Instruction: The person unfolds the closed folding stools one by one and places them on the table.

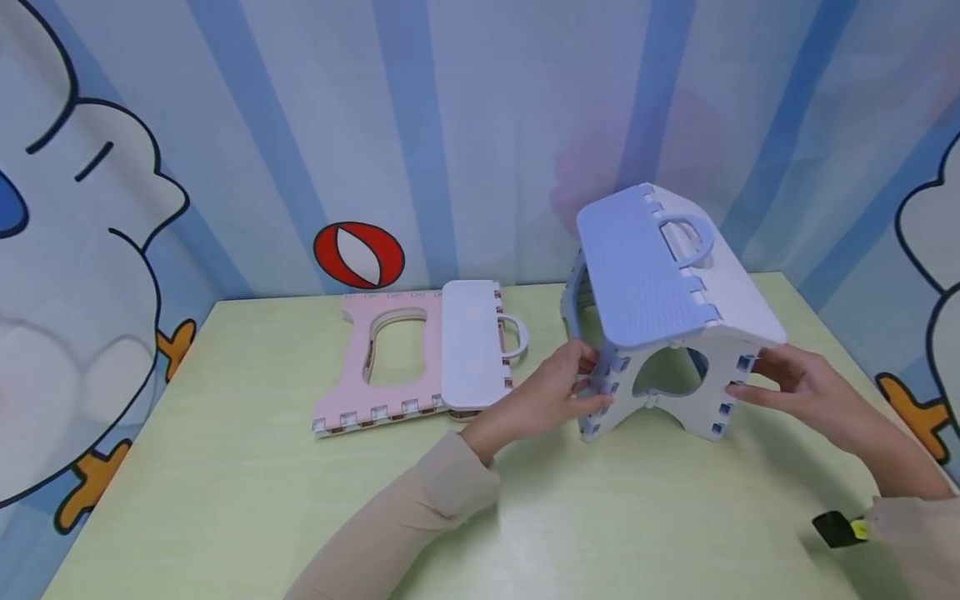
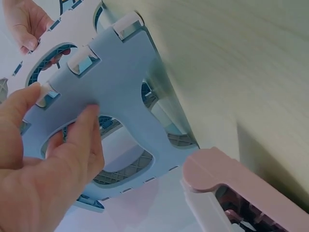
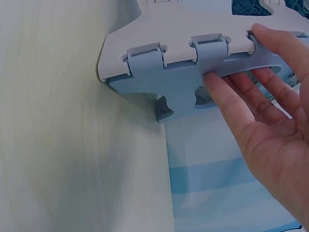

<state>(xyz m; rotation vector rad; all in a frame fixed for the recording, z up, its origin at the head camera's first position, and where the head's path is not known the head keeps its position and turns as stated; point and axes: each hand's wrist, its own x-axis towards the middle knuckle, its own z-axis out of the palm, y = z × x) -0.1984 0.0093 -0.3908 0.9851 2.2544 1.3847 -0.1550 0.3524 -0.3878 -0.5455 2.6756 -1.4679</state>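
Left hand (image 1: 551,390) and right hand (image 1: 802,387) grip opposite sides of a blue-and-white folding stool (image 1: 663,304) at the right of the table (image 1: 247,500), and from here it looks like light, stiff plastic, best held by its side panels (image 2: 118,67) since the hinged top (image 1: 626,250) may fold.

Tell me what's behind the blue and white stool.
Behind the stool is a striped backdrop with pink patches. The stool covers part of the backdrop and of the table; those stretches can't be seen.
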